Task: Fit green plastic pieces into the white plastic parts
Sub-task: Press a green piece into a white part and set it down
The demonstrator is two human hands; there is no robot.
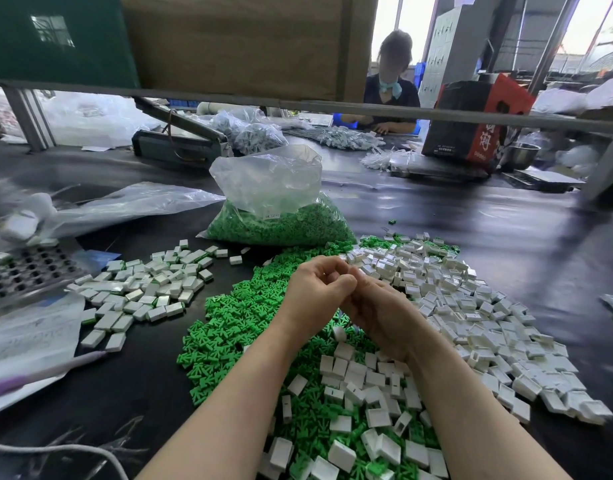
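My left hand (315, 289) and my right hand (378, 313) meet with curled fingers above a heap of green plastic pieces (235, 327) on the black table. What the fingers hold is hidden between the hands. A wide pile of hollow white plastic parts (471, 306) spreads to the right and under my forearms. On the left lies a pile of white parts with green showing at their edges (149, 289).
A clear bag of green pieces (281, 216) stands behind the heaps. A perforated metal tray (28, 271) and plastic sheets lie at the left. A white cable (55, 448) runs at the bottom left. Another person (390, 88) sits across the table.
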